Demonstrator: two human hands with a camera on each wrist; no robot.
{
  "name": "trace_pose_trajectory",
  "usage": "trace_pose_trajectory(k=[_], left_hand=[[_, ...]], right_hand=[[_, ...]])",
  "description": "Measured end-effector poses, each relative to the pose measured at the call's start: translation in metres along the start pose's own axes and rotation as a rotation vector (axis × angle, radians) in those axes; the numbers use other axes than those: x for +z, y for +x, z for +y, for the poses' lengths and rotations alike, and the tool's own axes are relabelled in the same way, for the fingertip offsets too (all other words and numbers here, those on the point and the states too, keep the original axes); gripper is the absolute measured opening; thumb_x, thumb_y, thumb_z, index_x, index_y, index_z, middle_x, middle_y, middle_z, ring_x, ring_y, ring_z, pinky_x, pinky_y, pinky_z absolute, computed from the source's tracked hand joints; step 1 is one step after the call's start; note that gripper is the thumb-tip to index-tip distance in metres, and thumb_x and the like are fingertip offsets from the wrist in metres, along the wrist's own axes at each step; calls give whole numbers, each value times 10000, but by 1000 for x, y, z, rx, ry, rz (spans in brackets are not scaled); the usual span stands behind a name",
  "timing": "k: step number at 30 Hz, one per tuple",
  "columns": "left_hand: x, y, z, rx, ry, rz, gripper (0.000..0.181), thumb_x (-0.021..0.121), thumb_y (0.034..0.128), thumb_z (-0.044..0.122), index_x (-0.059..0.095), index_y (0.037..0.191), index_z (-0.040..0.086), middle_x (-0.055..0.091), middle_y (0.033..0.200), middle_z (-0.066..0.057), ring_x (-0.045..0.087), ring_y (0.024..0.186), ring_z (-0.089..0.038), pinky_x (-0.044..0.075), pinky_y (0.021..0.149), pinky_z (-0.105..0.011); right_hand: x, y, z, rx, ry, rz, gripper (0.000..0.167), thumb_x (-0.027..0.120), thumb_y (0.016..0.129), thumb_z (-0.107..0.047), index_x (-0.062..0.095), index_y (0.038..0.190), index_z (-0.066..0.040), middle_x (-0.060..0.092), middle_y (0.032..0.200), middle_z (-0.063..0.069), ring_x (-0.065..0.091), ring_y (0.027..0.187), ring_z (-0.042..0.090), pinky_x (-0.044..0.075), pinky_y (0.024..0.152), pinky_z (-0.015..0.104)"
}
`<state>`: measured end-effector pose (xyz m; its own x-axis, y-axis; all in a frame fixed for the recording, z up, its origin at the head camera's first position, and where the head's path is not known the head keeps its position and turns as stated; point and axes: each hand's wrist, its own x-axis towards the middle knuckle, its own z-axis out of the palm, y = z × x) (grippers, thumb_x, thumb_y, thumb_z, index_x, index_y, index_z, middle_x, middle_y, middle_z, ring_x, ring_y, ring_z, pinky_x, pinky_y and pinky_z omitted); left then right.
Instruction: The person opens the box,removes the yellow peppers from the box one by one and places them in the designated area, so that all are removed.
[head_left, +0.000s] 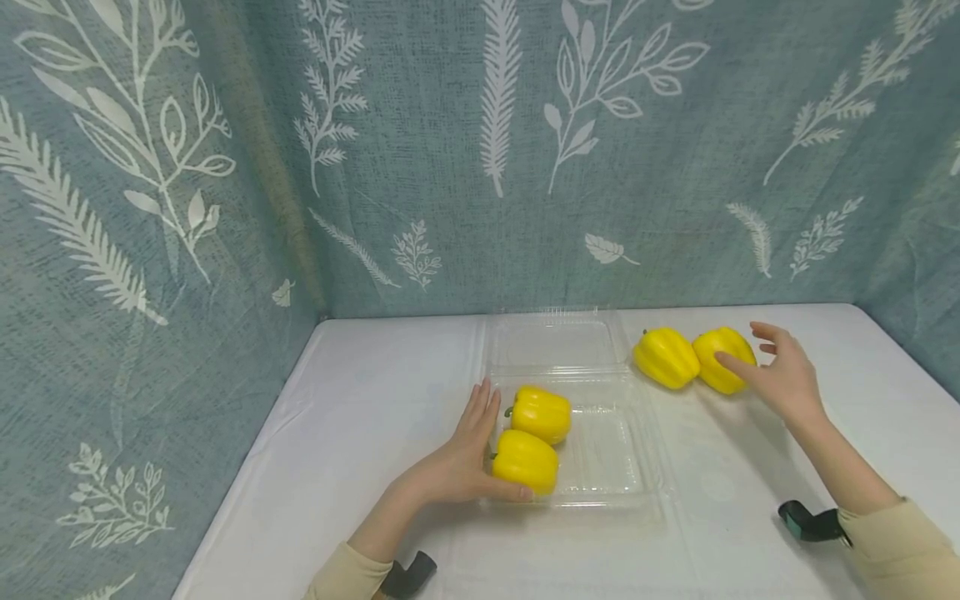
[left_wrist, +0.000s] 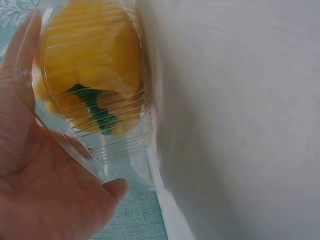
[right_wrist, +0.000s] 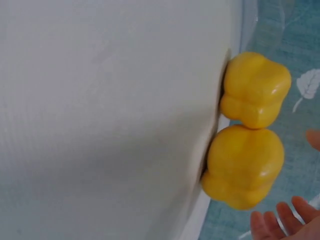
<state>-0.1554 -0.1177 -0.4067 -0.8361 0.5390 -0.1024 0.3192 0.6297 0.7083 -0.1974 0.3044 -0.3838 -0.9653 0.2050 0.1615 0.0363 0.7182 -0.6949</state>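
Observation:
A clear plastic clamshell box (head_left: 603, 454) lies unfolded on the table, its lid (head_left: 555, 343) laid back behind the base. Along the base's left side sit two yellow bell peppers, a rear one (head_left: 542, 414) and a front one (head_left: 525, 462). My left hand (head_left: 468, 454) rests against the box's left wall, fingers extended, thumb at the front corner. Through the ribbed wall, a pepper (left_wrist: 95, 45) with a green stem shows in the left wrist view. My right hand (head_left: 787, 379) is spread beside the right-hand pepper (head_left: 722, 379) of another yellow pair; the right wrist view shows its fingers apart from that pepper (right_wrist: 245, 165).
The other loose pepper (head_left: 666, 358) touches its neighbour, just right of the lid. A white cloth (head_left: 390, 400) covers the table. Behind and to the sides hangs a blue-green curtain (head_left: 450, 150) with white leaf prints.

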Motion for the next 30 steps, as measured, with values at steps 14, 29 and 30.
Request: trace_pose_trajectory(k=[14, 29, 30], left_hand=[[0, 0, -1, -5, -2, -3, 1327, 827, 684, 558, -45, 1564, 81, -260, 1584, -2, -229, 1442, -182, 50, 1153, -546], [1, 0, -3, -5, -4, -3, 1336, 824, 678, 575, -51, 1565, 92, -258, 1588, -13, -239, 1434, -152, 51, 1154, -548], [1, 1, -3, -5, -2, -2, 1336, 823, 678, 577, -49, 1565, 90, -256, 1588, -14, -238, 1434, -152, 51, 1154, -548]], right_hand=[[7, -20, -32, -97, 131, -48, 782, 666, 917, -410, 319, 1488, -4, 368, 1467, 258, 378, 1290, 467, 396, 983, 617], [36, -40, -68, -224, 266, -205, 684, 726, 894, -293, 400, 1438, -35, 430, 1442, 171, 431, 1280, 385, 404, 1015, 568], [38, -42, -70, -222, 269, -215, 683, 730, 891, -298, 404, 1436, -44, 436, 1438, 167, 436, 1281, 381, 402, 1020, 564]])
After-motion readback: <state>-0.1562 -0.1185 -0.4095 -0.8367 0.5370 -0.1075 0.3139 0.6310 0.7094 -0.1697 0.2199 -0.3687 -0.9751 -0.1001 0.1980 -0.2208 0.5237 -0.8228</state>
